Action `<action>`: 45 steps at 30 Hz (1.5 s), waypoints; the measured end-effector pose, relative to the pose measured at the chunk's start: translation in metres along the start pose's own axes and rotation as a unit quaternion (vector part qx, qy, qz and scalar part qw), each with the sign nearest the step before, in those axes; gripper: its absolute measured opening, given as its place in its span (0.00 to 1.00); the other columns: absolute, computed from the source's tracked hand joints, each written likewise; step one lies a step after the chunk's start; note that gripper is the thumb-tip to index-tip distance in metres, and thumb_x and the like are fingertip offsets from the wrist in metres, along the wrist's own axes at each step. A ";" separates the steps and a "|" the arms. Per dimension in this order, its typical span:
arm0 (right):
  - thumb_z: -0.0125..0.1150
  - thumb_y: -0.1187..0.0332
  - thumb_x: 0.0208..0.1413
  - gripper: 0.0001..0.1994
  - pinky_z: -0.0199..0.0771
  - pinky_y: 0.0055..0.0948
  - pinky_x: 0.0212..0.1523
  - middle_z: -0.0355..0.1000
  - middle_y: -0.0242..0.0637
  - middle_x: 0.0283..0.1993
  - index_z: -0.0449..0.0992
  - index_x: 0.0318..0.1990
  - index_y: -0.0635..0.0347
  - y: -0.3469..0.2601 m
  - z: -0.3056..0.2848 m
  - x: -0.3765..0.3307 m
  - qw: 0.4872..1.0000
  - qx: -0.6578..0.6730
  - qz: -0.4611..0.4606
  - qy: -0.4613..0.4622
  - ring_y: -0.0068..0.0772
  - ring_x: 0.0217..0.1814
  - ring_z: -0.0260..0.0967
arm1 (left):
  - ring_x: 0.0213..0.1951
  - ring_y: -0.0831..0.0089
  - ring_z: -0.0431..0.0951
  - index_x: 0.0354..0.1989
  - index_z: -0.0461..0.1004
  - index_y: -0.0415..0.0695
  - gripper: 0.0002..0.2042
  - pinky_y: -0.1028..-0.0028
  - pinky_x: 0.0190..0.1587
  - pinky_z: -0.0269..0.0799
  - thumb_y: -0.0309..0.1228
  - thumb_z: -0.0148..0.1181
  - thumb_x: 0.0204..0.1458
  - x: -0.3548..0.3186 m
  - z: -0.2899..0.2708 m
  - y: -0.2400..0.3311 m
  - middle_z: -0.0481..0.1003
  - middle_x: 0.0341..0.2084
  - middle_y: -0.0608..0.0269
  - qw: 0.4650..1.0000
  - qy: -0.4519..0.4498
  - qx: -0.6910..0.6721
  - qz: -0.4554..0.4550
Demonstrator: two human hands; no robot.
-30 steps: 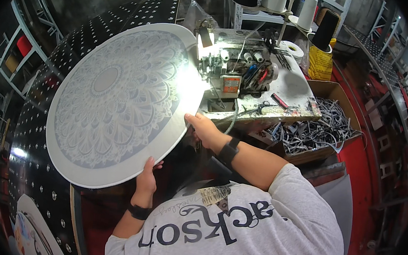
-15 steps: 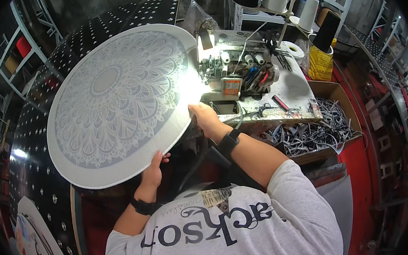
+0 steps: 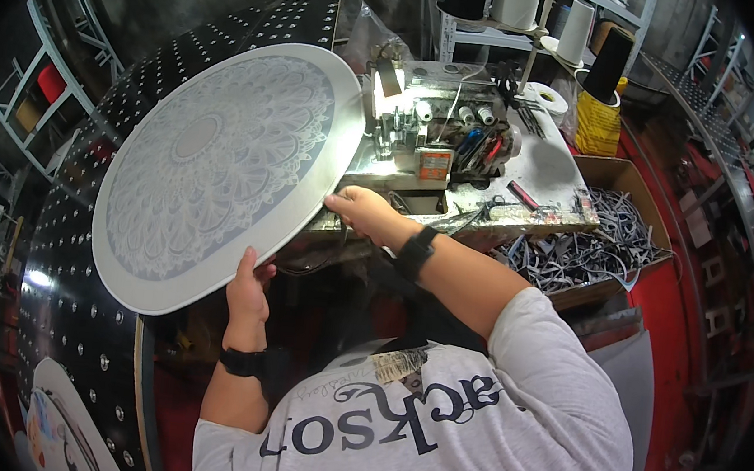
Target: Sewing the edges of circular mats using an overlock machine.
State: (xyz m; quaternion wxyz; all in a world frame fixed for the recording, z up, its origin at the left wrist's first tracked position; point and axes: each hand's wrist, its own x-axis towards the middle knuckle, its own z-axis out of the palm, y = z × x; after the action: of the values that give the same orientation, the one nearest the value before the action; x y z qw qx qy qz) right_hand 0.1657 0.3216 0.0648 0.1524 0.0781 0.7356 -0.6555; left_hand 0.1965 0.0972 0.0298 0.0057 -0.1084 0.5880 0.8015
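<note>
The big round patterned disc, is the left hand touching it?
Touching. The head view shows the left hand gripping the lower edge of the round patterned disc, with fingers curled over its rim. The right hand sits at the rim too.

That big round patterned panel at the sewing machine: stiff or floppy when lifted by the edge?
Probably fairly stiff: the round patterned panel keeps a flat disc shape though the left hand and right hand grip only its lower rim. Likely light for its size. Its breadth could make it unwieldy.
</note>
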 end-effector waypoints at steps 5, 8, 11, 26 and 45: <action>0.54 0.65 0.42 0.13 0.66 0.30 0.28 0.68 0.41 0.26 0.67 0.33 0.64 0.028 -0.062 -0.042 0.940 -0.309 -0.142 -0.005 0.34 0.27 0.66 | 0.28 0.74 0.71 0.31 0.67 0.39 0.16 0.74 0.33 0.67 0.41 0.43 0.51 -0.017 -0.018 0.008 0.71 0.29 0.57 0.970 -0.197 -0.079 -0.122; 0.54 0.70 0.43 0.10 0.64 0.30 0.30 0.67 0.43 0.27 0.68 0.35 0.60 0.009 -0.135 -0.103 0.916 -0.387 -0.098 0.048 0.37 0.30 0.65 | 0.32 0.74 0.71 0.30 0.67 0.39 0.13 0.75 0.39 0.66 0.38 0.45 0.50 -0.032 -0.001 0.041 0.71 0.30 0.58 0.909 -0.359 0.183 -0.107; 0.52 0.80 0.35 0.13 0.64 0.31 0.31 0.67 0.44 0.27 0.69 0.33 0.60 -0.026 -0.215 -0.163 0.836 -0.498 -0.167 0.156 0.38 0.30 0.65 | 0.33 0.75 0.70 0.31 0.68 0.38 0.11 0.76 0.39 0.64 0.35 0.48 0.49 -0.020 0.020 0.073 0.71 0.31 0.60 0.914 -0.348 0.207 -0.003; 0.52 0.71 0.41 0.06 0.66 0.27 0.22 0.70 0.39 0.23 0.73 0.28 0.59 -0.121 -0.492 -0.270 0.422 -0.656 -0.001 0.626 0.33 0.24 0.68 | 0.54 0.59 0.55 0.49 0.60 0.49 0.22 0.56 0.53 0.46 0.45 0.45 0.46 0.098 0.083 0.019 0.57 0.52 0.56 0.599 -0.120 0.707 0.358; 0.48 0.59 0.44 0.17 0.66 0.36 0.39 0.68 0.54 0.34 0.71 0.32 0.66 0.369 -0.514 -0.097 0.779 -0.307 0.260 0.481 0.49 0.39 0.66 | 0.55 0.60 0.53 0.51 0.55 0.36 0.21 0.69 0.57 0.44 0.31 0.42 0.47 0.085 0.089 0.026 0.55 0.52 0.51 0.636 -0.127 0.695 0.310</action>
State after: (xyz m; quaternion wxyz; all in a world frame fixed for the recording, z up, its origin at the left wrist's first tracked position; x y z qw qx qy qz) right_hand 0.3102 0.8851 -0.2018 -0.0407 0.5206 0.8270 -0.2081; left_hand 0.0952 0.1635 0.0644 -0.0951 0.2189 0.9641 0.1161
